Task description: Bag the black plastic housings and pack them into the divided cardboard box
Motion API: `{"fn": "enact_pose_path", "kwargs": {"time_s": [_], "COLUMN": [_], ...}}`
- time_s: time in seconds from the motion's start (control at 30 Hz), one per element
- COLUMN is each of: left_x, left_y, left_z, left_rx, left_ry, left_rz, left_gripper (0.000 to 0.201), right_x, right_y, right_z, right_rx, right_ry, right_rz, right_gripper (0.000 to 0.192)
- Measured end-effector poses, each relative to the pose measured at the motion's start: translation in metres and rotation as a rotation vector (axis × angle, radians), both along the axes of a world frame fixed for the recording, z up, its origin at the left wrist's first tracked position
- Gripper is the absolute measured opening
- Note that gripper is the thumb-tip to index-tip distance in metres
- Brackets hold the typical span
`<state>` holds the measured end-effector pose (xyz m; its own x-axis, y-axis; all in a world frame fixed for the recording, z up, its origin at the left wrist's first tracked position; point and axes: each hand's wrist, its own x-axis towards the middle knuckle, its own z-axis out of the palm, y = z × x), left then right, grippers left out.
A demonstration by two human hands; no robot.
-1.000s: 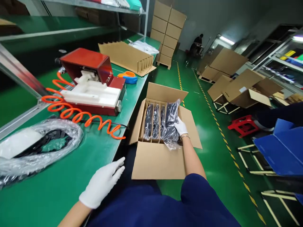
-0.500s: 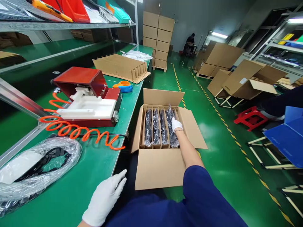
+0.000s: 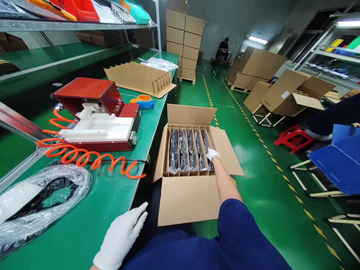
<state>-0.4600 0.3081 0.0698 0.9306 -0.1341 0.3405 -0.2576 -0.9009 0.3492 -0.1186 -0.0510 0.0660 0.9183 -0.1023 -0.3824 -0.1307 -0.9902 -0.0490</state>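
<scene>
While the right hand (image 3: 212,154) presses its gloved fingers down on the rightmost bagged part (image 3: 206,148) slotted in the open box (image 3: 187,198) on the floor, the left hand (image 3: 120,236) lies flat, fingers loosely together, on the bench (image 3: 92,210) edge, with a wrapped bundle (image 3: 36,202) farther to its left.
</scene>
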Motion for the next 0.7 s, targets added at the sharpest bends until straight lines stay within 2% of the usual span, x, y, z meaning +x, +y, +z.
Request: {"fn": "enact_pose_path", "kwargs": {"time_s": [0.1,0.2,0.33,0.43,0.5,0.6,0.63,0.7], "left_x": [0.0,-0.001,-0.002,-0.002,-0.001,0.001,0.001,0.003], "left_y": [-0.001,0.0,0.0,0.001,0.002,0.0,-0.001,-0.004], "left_z": [0.0,0.0,-0.002,-0.004,-0.003,0.008,0.014,0.029], "left_rx": [0.008,-0.006,-0.027,-0.083,-0.166,-0.358,-0.431,-0.574], "left_ry": [-0.004,-0.012,0.017,0.103,0.187,0.332,0.375,0.425], "left_rz": [0.002,0.001,0.015,0.044,0.075,0.15,0.175,0.219], "left_gripper": [0.047,0.047,0.045,0.043,0.042,0.045,0.046,0.05], "right_x": [-0.005,-0.008,-0.014,-0.03,-0.049,-0.086,-0.099,-0.124], "right_y": [0.007,0.013,0.002,-0.009,-0.007,0.016,0.028,0.056], "right_z": [0.001,0.012,0.043,0.065,0.073,0.071,0.068,0.059], "right_rx": [0.014,0.045,0.098,0.144,0.334,0.924,1.11,1.334], "right_ry": [0.01,-0.043,-0.184,-0.312,-0.429,-0.547,-0.535,-0.442], "right_rz": [-0.037,-0.042,-0.051,-0.044,-0.026,-0.008,-0.004,0.024], "right_gripper": [0.049,0.047,0.046,0.052,0.053,0.055,0.056,0.057]}}
